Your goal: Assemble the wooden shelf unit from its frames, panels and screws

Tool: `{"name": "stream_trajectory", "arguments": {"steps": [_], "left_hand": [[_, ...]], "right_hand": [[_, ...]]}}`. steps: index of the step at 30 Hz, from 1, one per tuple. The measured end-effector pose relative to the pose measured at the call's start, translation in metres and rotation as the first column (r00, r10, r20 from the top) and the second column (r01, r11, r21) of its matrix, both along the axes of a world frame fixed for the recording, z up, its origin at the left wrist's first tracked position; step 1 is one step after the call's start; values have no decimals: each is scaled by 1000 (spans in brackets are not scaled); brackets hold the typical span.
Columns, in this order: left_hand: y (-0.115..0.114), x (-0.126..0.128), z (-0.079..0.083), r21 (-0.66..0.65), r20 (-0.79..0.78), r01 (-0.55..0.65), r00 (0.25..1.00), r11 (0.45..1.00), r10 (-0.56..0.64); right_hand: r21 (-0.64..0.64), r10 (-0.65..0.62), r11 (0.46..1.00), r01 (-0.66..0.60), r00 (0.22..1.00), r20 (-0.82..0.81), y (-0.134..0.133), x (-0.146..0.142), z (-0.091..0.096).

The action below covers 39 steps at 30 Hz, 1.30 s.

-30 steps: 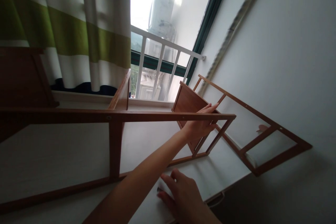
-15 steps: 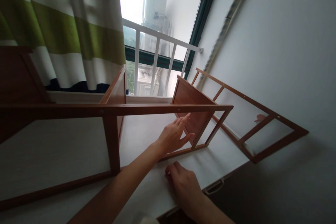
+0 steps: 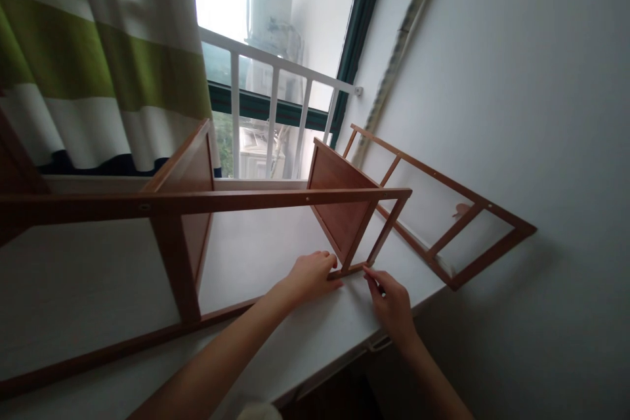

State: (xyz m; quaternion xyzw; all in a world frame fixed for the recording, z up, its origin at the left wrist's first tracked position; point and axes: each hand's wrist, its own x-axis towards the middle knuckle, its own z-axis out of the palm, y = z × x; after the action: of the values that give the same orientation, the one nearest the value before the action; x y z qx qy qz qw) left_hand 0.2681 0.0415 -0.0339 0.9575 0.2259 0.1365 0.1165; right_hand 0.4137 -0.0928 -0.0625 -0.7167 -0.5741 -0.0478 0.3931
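Note:
A brown wooden shelf frame [image 3: 275, 197] lies on its side on a white table [image 3: 256, 262], with upright panels [image 3: 339, 207] between its rails. My left hand [image 3: 310, 273] rests with curled fingers on the frame's lower rail near its right end. My right hand [image 3: 391, 302] sits just right of that, fingertips pinched at the frame's lower corner; what they hold, if anything, is too small to make out.
A second wooden ladder-like frame [image 3: 443, 216] leans against the white wall on the right. A striped green, white and navy curtain [image 3: 98, 65] hangs at the left. A window with a white railing [image 3: 275, 98] is behind. The table's edge runs close to my right wrist.
My left hand dropped from the upright panel down to the lower rail. My right hand moved from the table's front up to the frame's lower corner. The view shifted right.

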Motion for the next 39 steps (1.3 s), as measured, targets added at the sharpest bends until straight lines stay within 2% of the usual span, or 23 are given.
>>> {"name": "stream_trajectory", "arguments": {"steps": [6,12,26,39], "left_hand": [[0,8,-4,-64,-7,-9,1000,998,9],[4,12,-5,-87,7,20,1000,996,-19],[7,14,-11,-90,37,49,998,995,-46],[11,16,-11,-112,17,89,996,990,-88]], "right_hand": [[-27,-22,999,20,997,-80,23,14,-1],[-72,63,995,-75,986,-155,43,15,2],[14,46,999,-44,982,-185,48,11,-7],[33,28,999,-21,977,-213,52,12,-8]]}}
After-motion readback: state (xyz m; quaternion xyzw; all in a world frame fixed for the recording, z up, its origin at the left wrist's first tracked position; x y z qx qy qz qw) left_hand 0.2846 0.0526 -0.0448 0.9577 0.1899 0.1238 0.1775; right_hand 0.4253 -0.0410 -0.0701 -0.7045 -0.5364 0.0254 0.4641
